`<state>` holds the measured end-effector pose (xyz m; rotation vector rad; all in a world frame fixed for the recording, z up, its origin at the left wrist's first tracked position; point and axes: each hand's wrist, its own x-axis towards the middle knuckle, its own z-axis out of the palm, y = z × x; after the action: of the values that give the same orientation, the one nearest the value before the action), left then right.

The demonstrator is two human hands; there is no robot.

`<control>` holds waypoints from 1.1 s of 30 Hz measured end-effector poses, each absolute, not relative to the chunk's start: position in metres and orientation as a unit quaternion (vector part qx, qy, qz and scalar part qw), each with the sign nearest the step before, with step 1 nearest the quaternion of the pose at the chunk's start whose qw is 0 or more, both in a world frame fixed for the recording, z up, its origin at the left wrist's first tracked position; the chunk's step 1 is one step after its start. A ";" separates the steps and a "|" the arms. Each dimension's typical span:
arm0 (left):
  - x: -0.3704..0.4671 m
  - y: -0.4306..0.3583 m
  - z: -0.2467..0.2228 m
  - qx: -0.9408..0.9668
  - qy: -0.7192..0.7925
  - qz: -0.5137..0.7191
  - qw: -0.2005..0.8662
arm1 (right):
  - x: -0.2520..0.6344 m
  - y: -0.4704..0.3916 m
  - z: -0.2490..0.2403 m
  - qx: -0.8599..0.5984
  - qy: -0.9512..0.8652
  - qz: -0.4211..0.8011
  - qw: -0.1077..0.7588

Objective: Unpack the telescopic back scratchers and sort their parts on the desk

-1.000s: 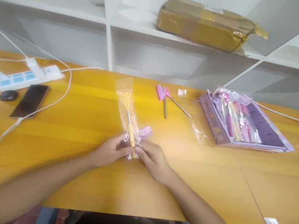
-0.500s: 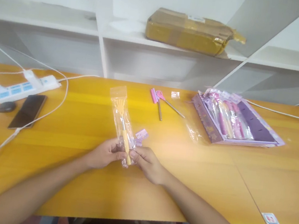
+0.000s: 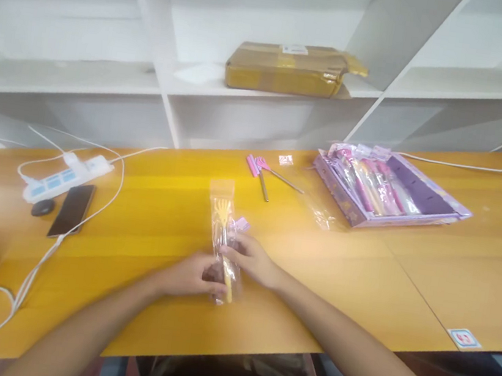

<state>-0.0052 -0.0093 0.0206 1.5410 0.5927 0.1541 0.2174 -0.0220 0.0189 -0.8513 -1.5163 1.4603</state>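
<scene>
A clear plastic bag (image 3: 222,189) holds a yellow hand-shaped scratcher (image 3: 222,212) with a metal rod and yellow handle. My left hand (image 3: 197,276) grips the bag's lower part from the left, fingers curled. On the right side, my right hand (image 3: 248,257) pinches the bag around the middle, thumb across it. A small purple card (image 3: 241,224) lies just beyond my right hand. Farther back on the table are a pink scratcher head on a metal rod (image 3: 282,179) and a pink handle (image 3: 252,165) beside another metal rod (image 3: 264,188).
A purple box (image 3: 353,217) of wrapped pink and yellow items stands at right. At left lie a power strip (image 3: 54,185), a black phone (image 3: 72,209), a dark mouse-like object (image 3: 43,207) and white cables. A taped carton (image 3: 285,72) rests on the shelf.
The view has shifted and tilted. My right hand has moved up along the bag to its middle, while my left stays at the lower part. The bag stands more upright in view.
</scene>
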 end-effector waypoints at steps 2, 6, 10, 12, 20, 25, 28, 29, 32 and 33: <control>-0.011 -0.001 0.019 0.694 0.274 0.051 0.664 | 0.212 -0.023 0.018 -0.332 -0.577 0.619 0.417; -0.025 0.022 0.024 0.706 0.342 0.246 0.570 | 0.205 -0.028 0.016 -0.335 -0.575 0.639 0.386; -0.029 0.033 0.031 0.631 0.348 0.478 0.503 | 0.198 -0.041 0.015 -0.338 -0.601 0.645 0.329; -0.027 0.033 0.030 0.618 0.351 0.494 0.501 | 0.195 -0.046 0.015 -0.335 -0.616 0.646 0.300; -0.024 0.034 0.023 0.588 0.413 0.480 0.504 | 0.196 -0.050 0.017 -0.328 -0.653 0.631 0.260; -0.027 0.037 0.024 0.563 0.435 0.481 0.513 | 0.196 -0.053 0.024 -0.322 -0.685 0.611 0.234; -0.026 0.040 0.019 0.548 0.425 0.507 0.512 | 0.198 -0.052 0.026 -0.340 -0.704 0.584 0.217; -0.026 0.041 0.016 0.546 0.421 0.518 0.507 | 0.200 -0.050 0.026 -0.352 -0.712 0.569 0.215; -0.025 0.043 0.006 0.563 0.404 0.528 0.491 | 0.212 -0.040 0.025 -0.416 -0.738 0.478 0.233; -0.025 0.044 0.003 0.577 0.401 0.518 0.488 | 0.218 -0.035 0.025 -0.442 -0.748 0.429 0.247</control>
<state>-0.0255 0.0438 0.0030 1.4024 0.9751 1.2595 0.2183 -0.0348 0.0246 -1.2051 -2.0389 1.1711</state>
